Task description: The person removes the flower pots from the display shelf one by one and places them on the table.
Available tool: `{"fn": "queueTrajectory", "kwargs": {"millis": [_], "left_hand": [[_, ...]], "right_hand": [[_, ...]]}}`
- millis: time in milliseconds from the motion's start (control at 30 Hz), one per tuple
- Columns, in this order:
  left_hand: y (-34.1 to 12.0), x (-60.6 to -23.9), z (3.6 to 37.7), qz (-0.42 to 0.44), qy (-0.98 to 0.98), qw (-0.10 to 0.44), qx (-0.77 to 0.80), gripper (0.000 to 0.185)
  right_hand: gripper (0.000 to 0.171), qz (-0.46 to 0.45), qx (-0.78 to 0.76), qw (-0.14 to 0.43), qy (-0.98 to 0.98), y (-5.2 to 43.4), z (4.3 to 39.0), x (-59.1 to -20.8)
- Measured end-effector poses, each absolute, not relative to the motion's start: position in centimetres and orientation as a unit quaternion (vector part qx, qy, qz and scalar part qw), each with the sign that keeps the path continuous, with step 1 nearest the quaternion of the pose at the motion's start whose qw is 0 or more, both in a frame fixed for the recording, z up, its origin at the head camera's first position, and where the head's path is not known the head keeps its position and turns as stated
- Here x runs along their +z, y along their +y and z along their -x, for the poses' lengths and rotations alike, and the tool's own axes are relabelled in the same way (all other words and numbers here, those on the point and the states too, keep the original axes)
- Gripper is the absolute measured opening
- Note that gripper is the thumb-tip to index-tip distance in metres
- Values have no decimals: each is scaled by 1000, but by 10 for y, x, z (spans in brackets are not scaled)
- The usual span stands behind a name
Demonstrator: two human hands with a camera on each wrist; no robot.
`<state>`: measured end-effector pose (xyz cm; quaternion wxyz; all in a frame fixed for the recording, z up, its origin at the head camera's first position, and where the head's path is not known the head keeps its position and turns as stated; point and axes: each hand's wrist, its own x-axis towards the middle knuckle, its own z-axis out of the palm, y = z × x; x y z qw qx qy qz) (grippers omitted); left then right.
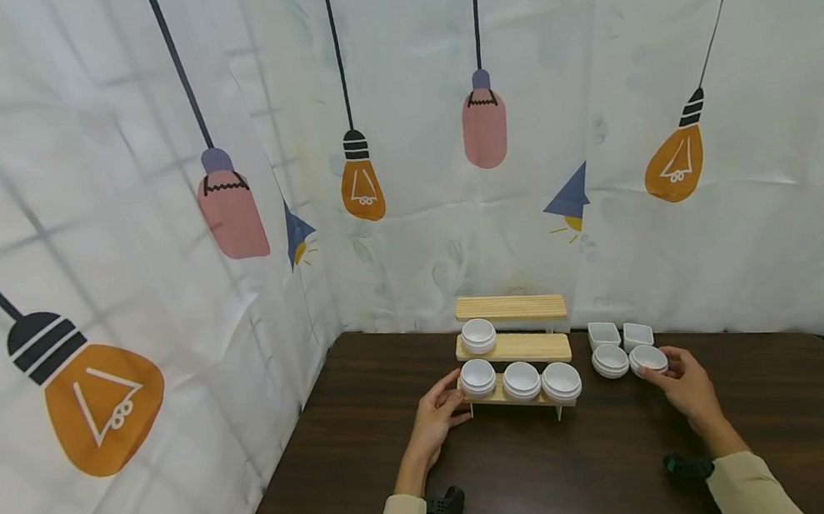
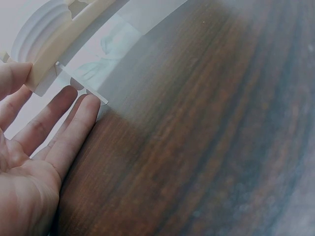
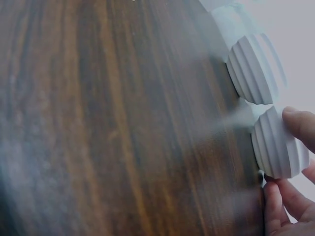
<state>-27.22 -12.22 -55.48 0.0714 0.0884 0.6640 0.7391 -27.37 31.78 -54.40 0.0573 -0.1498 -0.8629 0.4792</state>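
A three-tier wooden display stand (image 1: pixel 514 348) with clear legs is on the dark table. Three round white ribbed bowls (image 1: pixel 521 380) sit on its lowest tier, one round bowl (image 1: pixel 478 335) on the middle tier's left end. My left hand (image 1: pixel 433 422) pinches the left end of the lowest tier (image 2: pixel 47 73) between thumb and index finger; its other fingers extend beside the clear leg. To the right, my right hand (image 1: pixel 690 387) holds a round white bowl (image 3: pixel 280 145) at its right side, thumb on the near side. Another round bowl (image 1: pixel 610 361) stands just left of it.
Two square white bowls (image 1: pixel 604 335) stand behind the round ones at the right. The stand's top tier (image 1: pixel 511 307) bears nothing. A white curtain (image 1: pixel 413 265) with printed lamps hangs behind the dark wooden table (image 1: pixel 556 476). Dark bands (image 1: pixel 446 505) are on both wrists.
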Motion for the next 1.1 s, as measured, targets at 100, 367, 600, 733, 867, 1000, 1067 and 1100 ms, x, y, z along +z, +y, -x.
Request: {"fn": "queueTrajectory", "kwargs": {"millis": [100,367,600,733,867,1000,1067,1100], "left_hand": [[-122,-555,273,-88,663,72,740,50],[-122,-554,272,-87,663,70,740,49],[-122,-554,272,-83,662,73,741,48],[-122,-555,272,-85,662,74,741,49],[-122,-555,272,-87,663,73,740,49],[-122,-555,272,-87,661,71,742,49],[-122,-555,272,-86,660,71,743,49],[-122,-555,272,-84,661,70,743,49]], "right_hand": [[82,149,479,59,-863,318,274,-545],[82,150,477,59,-864,319,274,-546],[82,148,480,59,-863,317,272,-545],[82,146,484,59,-861,316,271,-544],[83,148,488,59,-858,316,270,-544],[87,153,506,58,-847,315,269,-543],[88,156,518,55,-839,314,269,-543],[89,157,522,54,-837,314,268,-543]]}}
